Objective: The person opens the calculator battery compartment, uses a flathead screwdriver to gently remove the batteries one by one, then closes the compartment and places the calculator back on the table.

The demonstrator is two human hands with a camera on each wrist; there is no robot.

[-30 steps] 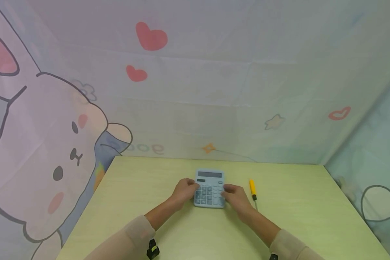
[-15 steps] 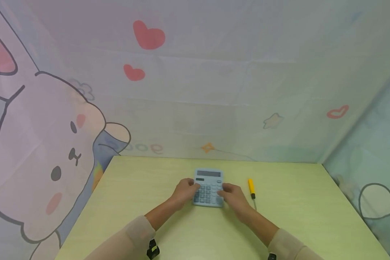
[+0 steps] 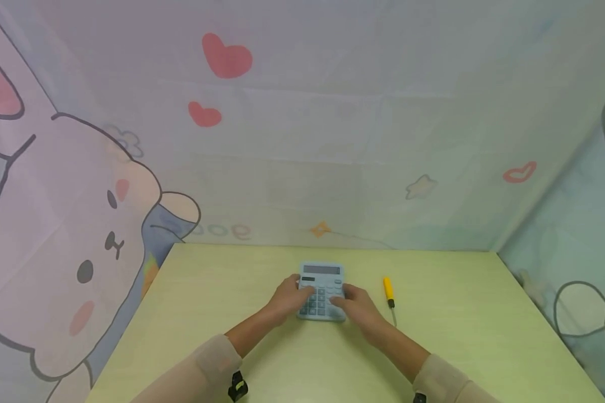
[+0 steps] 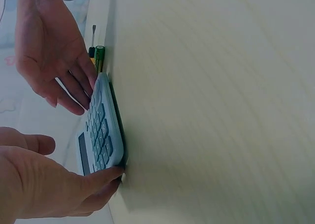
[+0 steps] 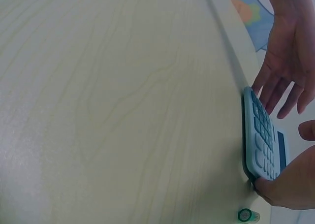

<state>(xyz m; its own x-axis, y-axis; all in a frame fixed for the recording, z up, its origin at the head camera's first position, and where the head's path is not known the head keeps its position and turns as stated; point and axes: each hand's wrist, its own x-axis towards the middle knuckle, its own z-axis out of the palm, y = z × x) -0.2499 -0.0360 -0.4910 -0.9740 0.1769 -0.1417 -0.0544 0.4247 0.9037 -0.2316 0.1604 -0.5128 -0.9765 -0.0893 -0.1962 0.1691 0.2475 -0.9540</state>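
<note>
A light-blue calculator (image 3: 324, 280) lies face up on the table, its display at the far end. My left hand (image 3: 288, 298) is at its left side, fingers along the edge and thumb reaching over the keys. On the opposite side, my right hand (image 3: 362, 308) rests its fingers against the edge, thumb likewise above the keys. Both wrist views show the thumbs raised off the keypad; in the left wrist view, the fingertips of my left hand (image 4: 54, 184) meet the calculator's (image 4: 106, 130) near corner. The right wrist view shows the fingers of my right hand (image 5: 290, 182) at its edge.
Right of my right hand lies a screwdriver (image 3: 389, 291) with a yellow handle, shaft toward me. A green battery (image 5: 248, 215) lies beyond the right hand, also visible in the left wrist view. A printed cloth (image 3: 307, 140) hangs behind the pale table (image 3: 464, 313).
Both thumbs have moved inward from the calculator's side edges to over its keys. The calculator and screwdriver drift slightly left in view along with the background.
</note>
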